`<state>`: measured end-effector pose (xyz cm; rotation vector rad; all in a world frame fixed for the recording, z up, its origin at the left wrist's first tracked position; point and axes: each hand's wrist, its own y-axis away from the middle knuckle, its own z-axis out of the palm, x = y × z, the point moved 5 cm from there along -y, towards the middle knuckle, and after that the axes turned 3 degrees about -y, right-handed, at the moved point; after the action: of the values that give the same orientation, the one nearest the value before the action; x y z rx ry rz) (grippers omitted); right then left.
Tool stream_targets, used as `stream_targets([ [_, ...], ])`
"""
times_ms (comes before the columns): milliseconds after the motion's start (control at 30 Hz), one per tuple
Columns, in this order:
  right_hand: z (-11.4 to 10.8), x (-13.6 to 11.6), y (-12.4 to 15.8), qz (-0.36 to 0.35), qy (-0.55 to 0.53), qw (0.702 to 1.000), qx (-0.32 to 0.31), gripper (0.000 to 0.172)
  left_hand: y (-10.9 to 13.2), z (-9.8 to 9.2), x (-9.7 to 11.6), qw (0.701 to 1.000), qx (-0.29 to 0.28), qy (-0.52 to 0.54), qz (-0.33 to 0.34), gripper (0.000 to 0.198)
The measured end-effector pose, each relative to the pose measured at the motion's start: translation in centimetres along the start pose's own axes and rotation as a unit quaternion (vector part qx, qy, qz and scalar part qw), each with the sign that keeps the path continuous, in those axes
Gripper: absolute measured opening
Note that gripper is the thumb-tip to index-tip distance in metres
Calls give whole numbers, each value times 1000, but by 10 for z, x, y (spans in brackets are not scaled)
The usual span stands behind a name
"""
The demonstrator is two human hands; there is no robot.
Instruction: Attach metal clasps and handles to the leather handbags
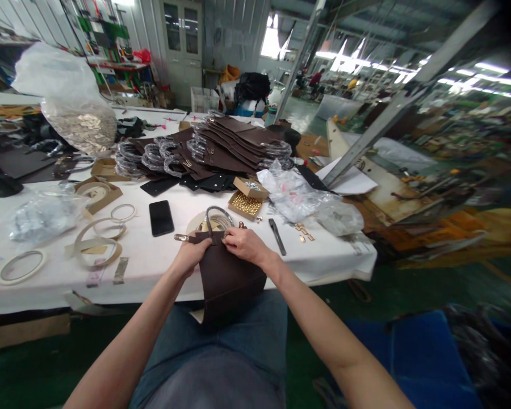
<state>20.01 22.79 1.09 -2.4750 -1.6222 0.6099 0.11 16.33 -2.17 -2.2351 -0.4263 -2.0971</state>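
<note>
A dark brown leather bag panel hangs over the front edge of the white table onto my lap. My left hand grips its top edge at the left, fingers closed, beside a small gold metal fitting. My right hand pinches the top edge at the right, fingers curled. A wrapped curved handle rises from the panel's top just beyond my hands.
A stack of brown panels with wrapped handles lies at mid-table. Small boxes of gold hardware, a black phone, tape rolls, plastic bags and a dark tool surround my hands. A big bag of metal parts stands at the left.
</note>
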Motion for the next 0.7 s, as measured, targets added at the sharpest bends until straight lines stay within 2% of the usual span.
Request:
stream_targets([
  [100,-7,-1,7,-2,-83,996,29,24,5,-3,-5,1000,-2,27,-8,34],
  [167,-12,1,13,36,-146,986,70,28,8,-6,-6,999,-4,37,-9,37],
  [233,-17,3,19,88,-182,972,124,26,11,-8,-5,999,-5,41,-5,39],
  [300,-19,3,22,99,-169,969,150,18,12,-11,-4,999,-5,41,1,40],
  [367,-18,-1,23,60,-122,982,133,12,13,-12,-3,999,-4,36,4,40],
  [500,-12,-4,22,-12,-35,996,86,23,13,-13,-5,999,-4,31,-4,40],
  [700,0,-1,17,-48,9,999,23,18,14,-16,-14,999,5,29,-15,40],
])
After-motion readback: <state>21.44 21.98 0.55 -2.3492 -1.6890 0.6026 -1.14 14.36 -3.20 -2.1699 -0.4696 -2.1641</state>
